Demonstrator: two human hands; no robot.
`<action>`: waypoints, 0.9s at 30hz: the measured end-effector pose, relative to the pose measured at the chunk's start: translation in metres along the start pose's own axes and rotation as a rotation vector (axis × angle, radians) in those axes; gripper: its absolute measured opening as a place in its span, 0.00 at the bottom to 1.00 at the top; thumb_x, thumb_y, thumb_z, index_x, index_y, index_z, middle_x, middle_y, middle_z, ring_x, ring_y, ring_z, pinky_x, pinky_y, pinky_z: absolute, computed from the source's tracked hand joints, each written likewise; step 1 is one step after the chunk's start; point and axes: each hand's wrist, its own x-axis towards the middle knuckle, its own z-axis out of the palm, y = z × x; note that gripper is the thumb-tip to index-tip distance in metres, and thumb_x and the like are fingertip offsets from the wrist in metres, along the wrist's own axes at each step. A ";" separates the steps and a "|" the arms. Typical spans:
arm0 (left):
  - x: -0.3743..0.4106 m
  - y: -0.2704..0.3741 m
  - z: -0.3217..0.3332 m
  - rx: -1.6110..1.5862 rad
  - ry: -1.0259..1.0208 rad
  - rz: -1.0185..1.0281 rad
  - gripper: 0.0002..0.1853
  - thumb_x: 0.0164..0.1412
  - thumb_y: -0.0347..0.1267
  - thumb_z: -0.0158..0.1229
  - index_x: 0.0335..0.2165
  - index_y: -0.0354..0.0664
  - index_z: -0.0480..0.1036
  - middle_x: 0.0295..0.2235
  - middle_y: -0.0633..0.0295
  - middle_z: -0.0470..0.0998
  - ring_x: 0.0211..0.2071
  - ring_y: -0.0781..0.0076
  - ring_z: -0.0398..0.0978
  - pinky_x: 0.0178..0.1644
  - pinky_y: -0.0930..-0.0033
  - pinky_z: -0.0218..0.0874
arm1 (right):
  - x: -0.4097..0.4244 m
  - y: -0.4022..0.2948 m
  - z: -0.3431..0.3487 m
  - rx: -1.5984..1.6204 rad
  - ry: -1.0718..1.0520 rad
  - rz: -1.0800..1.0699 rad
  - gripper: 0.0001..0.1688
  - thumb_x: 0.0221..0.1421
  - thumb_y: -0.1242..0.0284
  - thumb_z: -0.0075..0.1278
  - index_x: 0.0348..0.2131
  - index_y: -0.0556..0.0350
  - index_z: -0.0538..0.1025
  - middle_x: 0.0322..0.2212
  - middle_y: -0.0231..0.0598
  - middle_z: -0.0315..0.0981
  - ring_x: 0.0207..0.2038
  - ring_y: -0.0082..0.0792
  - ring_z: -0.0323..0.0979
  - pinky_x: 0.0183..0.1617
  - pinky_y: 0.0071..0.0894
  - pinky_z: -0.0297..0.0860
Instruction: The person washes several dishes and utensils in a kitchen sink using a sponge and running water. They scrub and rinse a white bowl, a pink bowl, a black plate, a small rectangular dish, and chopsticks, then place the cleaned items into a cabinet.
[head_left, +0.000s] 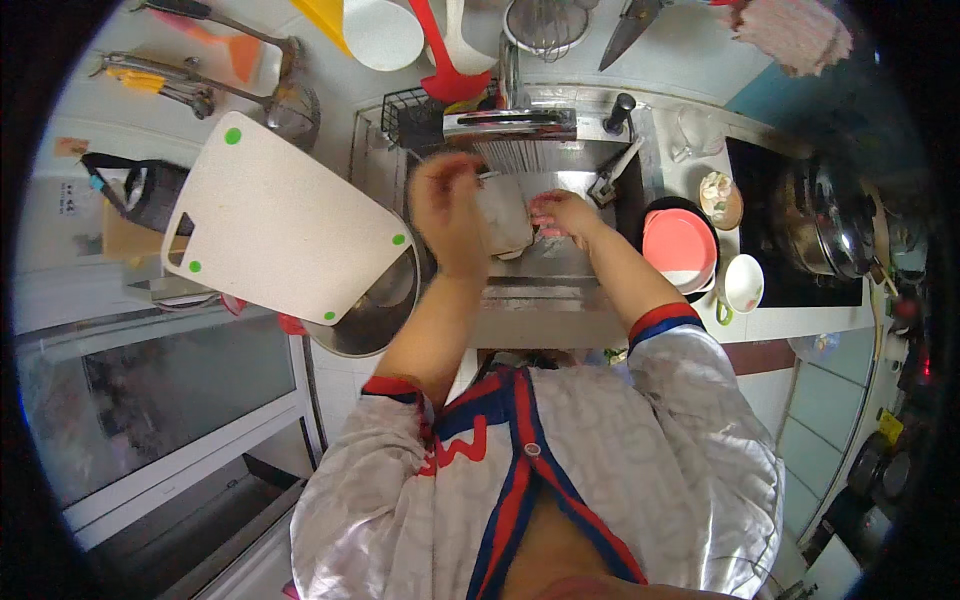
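In the steel sink (570, 262), a white dish (504, 214), perhaps a plate or bowl, stands beneath the wide chrome faucet (510, 124). Water falls from it in a broad sheet of thin streams. My left hand (448, 214) is blurred by motion at the dish's left side, its fingers curled near the rim; whether it touches the dish is unclear. Just right of the dish is my right hand (568, 214), fingers bent towards it. Something pinkish shows at those fingertips, too blurred to tell from the fingers themselves.
A white cutting board (289, 217) with green corner dots lies across a large metal pot (382, 300) at left. Right of the sink are a pink bowl (679, 247), a white cup (742, 283) and a black cooktop (780, 217). A knife (628, 34) and ladles hang above.
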 end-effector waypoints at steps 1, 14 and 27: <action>-0.018 -0.043 -0.006 0.004 0.024 -0.254 0.10 0.58 0.22 0.52 0.41 0.38 0.69 0.37 0.59 0.75 0.37 0.72 0.71 0.43 0.74 0.63 | 0.007 0.005 -0.006 0.055 0.059 0.019 0.15 0.59 0.70 0.50 0.46 0.53 0.72 0.40 0.32 0.74 0.39 0.29 0.74 0.40 0.31 0.72; -0.115 -0.407 -0.122 0.809 -0.261 -1.461 0.24 0.51 0.40 0.63 0.40 0.29 0.71 0.33 0.45 0.77 0.29 0.53 0.76 0.31 0.57 0.69 | 0.011 0.053 -0.017 0.204 0.202 0.116 0.19 0.58 0.68 0.51 0.48 0.53 0.70 0.40 0.31 0.73 0.42 0.31 0.73 0.44 0.34 0.72; -0.074 -0.278 -0.075 0.141 0.191 -1.412 0.16 0.55 0.31 0.61 0.38 0.26 0.71 0.30 0.48 0.78 0.22 0.60 0.79 0.21 0.69 0.74 | 0.057 0.059 0.018 -0.095 0.231 -0.002 0.35 0.50 0.57 0.59 0.52 0.56 0.69 0.42 0.39 0.73 0.40 0.34 0.72 0.43 0.33 0.70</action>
